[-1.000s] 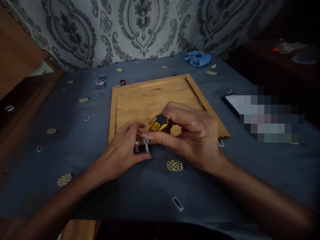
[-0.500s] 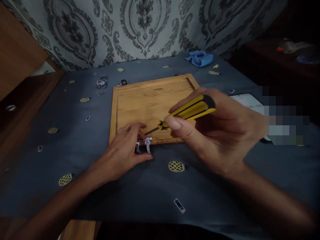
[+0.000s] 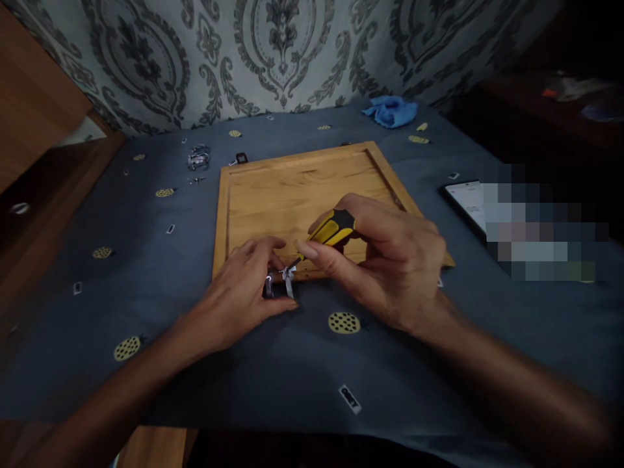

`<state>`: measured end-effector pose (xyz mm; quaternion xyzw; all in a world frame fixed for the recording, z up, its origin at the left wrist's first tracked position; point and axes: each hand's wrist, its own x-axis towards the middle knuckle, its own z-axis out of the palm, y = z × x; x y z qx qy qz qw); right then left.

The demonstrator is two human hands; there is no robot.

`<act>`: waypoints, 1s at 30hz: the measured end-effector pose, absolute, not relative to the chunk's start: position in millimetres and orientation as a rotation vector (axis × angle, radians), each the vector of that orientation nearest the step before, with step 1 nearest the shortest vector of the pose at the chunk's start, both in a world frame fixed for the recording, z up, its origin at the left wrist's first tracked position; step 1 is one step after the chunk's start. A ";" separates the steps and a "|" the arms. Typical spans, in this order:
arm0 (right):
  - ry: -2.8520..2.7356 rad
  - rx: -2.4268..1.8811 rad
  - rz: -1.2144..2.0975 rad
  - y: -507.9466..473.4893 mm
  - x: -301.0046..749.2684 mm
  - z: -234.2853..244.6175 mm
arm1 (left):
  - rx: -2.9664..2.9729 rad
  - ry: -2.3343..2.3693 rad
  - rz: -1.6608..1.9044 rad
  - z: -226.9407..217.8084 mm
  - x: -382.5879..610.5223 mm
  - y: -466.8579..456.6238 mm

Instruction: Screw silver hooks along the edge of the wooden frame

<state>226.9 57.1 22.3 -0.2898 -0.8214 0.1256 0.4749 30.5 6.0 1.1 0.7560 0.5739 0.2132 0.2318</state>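
Observation:
A wooden board [image 3: 292, 188] lies flat on a dark blue cloth [image 3: 146, 260]. My left hand [image 3: 238, 296] pinches a small metal bracket [image 3: 287, 279] against the board's near edge. My right hand [image 3: 390, 260] is closed round a yellow and black screwdriver [image 3: 331, 229], whose tip points down at the bracket. The screw under the tip is too small to make out.
More small metal hardware [image 3: 197, 158] lies at the back left of the cloth. A blue rag [image 3: 392, 110] sits at the far edge. A phone [image 3: 465, 198] lies to the right of the board. Patterned wallpaper rises behind; wooden furniture stands at the left.
My right hand lifted the screwdriver up and to the right, then brought it back down with its tip on the bracket. My left hand stayed on the bracket.

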 end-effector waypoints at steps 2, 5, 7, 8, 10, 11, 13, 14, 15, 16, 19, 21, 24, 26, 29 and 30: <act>-2.008 -0.700 0.332 57.2 226.7 22.4 | 2.081 1.561 0.583 1.6 30.6 5.9; -2.018 -0.684 0.351 57.6 227.4 23.2 | 2.074 1.559 0.584 1.7 30.7 5.5; -2.035 -0.672 0.344 58.1 228.5 23.9 | 2.068 1.567 0.577 1.5 30.6 5.3; -2.046 -0.662 0.341 58.4 229.1 24.3 | 2.068 1.569 0.572 1.4 30.5 5.2; -2.073 -0.614 0.336 58.8 230.0 25.2 | 2.075 1.566 0.564 1.5 30.3 5.2; -2.084 -0.582 0.330 58.8 230.2 25.6 | 2.080 1.563 0.559 1.8 30.2 5.3; -2.096 -0.544 0.311 58.4 229.9 26.3 | 2.084 1.559 0.545 2.8 30.3 5.6; -2.097 -0.540 0.303 58.0 229.5 26.6 | 2.083 1.558 0.538 3.5 30.5 5.9; -2.096 -0.537 0.299 57.5 229.0 26.7 | 2.081 1.558 0.530 4.2 30.8 6.1; -2.093 -0.532 0.294 57.1 228.6 26.7 | 2.080 1.556 0.524 4.7 31.1 6.3; -2.093 -0.531 0.313 56.6 227.9 26.3 | 2.081 1.559 0.527 5.2 31.9 6.6; -2.103 -0.519 0.342 57.3 228.6 26.3 | 2.078 1.567 0.544 4.4 32.1 6.3; -2.134 -0.480 0.389 59.2 230.6 27.9 | 2.064 1.568 0.575 2.5 31.8 5.3; -2.156 -0.474 0.414 60.5 231.5 29.7 | 2.051 1.573 0.588 1.8 31.6 4.7; -2.179 -0.493 0.434 61.6 231.6 31.5 | 2.047 1.572 0.590 1.6 31.3 4.2; -2.184 -0.502 0.435 61.8 231.6 31.7 | 2.049 1.568 0.592 1.7 31.3 4.1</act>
